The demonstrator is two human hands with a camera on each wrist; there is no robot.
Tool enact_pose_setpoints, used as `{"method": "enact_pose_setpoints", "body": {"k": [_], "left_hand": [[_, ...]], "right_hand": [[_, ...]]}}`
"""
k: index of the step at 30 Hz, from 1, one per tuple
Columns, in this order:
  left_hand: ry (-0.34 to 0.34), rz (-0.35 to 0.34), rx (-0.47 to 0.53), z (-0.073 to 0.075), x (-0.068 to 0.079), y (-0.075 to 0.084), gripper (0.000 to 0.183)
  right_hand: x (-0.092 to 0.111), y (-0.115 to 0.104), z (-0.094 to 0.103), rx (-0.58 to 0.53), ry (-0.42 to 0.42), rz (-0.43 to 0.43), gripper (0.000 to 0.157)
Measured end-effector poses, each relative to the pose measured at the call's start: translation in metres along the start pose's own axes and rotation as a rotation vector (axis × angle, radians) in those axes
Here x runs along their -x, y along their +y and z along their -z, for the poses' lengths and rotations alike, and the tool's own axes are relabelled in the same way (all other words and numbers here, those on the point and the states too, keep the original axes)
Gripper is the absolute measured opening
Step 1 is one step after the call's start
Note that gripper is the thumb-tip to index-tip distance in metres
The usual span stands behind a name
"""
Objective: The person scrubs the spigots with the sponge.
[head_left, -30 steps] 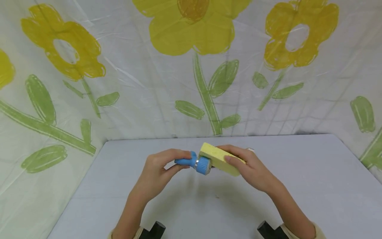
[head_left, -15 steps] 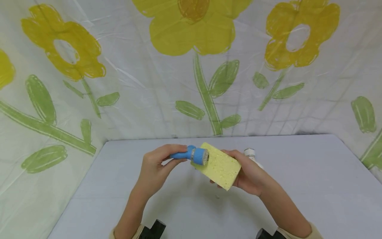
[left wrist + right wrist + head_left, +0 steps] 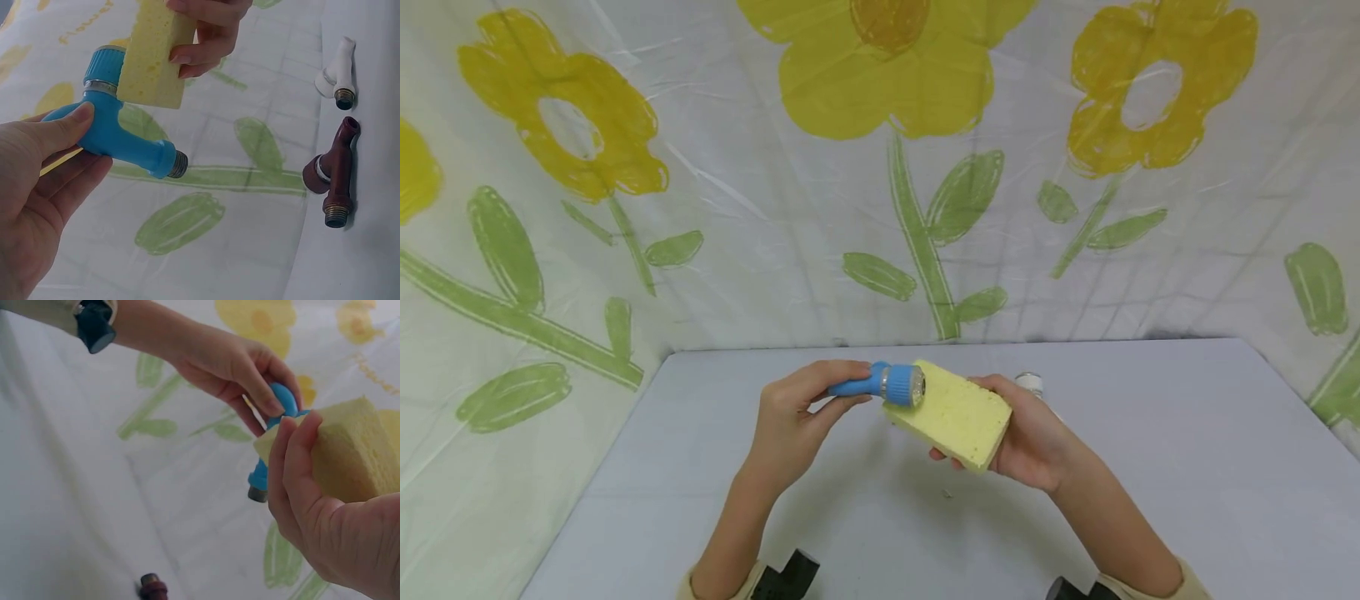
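My left hand pinches a blue plastic tap between thumb and fingers, above the table. In the left wrist view, the tap's ribbed knob and dark threaded end show. A yellow block sponge is in my right hand, gripped from its right side and below. The sponge's near left end lies against or just beside the tap's knob; whether they touch is hard to tell. Sponge and fingers partly cover the tap in the right wrist view.
On the white table lie a white tap and a dark red tap. The right arm partly hides the white one in the head view. Behind the table hangs a flower-printed sheet.
The right hand has turned the sponge from its narrow side to show its broad face. The left hand has moved slightly left and levelled the tap. The white tap has come more into view.
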State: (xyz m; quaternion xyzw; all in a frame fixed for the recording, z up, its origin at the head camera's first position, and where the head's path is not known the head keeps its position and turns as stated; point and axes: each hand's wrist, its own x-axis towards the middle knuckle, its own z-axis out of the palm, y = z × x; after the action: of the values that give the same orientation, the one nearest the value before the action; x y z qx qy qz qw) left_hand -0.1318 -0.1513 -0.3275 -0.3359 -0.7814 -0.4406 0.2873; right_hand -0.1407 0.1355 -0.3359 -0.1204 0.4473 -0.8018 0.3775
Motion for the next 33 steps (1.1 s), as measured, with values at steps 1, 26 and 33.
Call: {"method": "enact_pose_setpoints", "body": {"k": [1, 26, 33], "left_hand": [[0.002, -0.003, -0.002, 0.000, 0.000, 0.000, 0.040], [-0.016, 0.522, 0.391, 0.005, -0.003, 0.007, 0.018], [-0.087, 0.568, 0.517, 0.007, -0.003, 0.007, 0.021]], "right_hand": [[0.000, 0.000, 0.000, 0.001, -0.004, -0.001, 0.045], [-0.006, 0.010, -0.004, 1.469, 0.453, 1.023, 0.076], [-0.007, 0.004, -0.001, 1.592, 0.372, 1.294, 0.040]]}}
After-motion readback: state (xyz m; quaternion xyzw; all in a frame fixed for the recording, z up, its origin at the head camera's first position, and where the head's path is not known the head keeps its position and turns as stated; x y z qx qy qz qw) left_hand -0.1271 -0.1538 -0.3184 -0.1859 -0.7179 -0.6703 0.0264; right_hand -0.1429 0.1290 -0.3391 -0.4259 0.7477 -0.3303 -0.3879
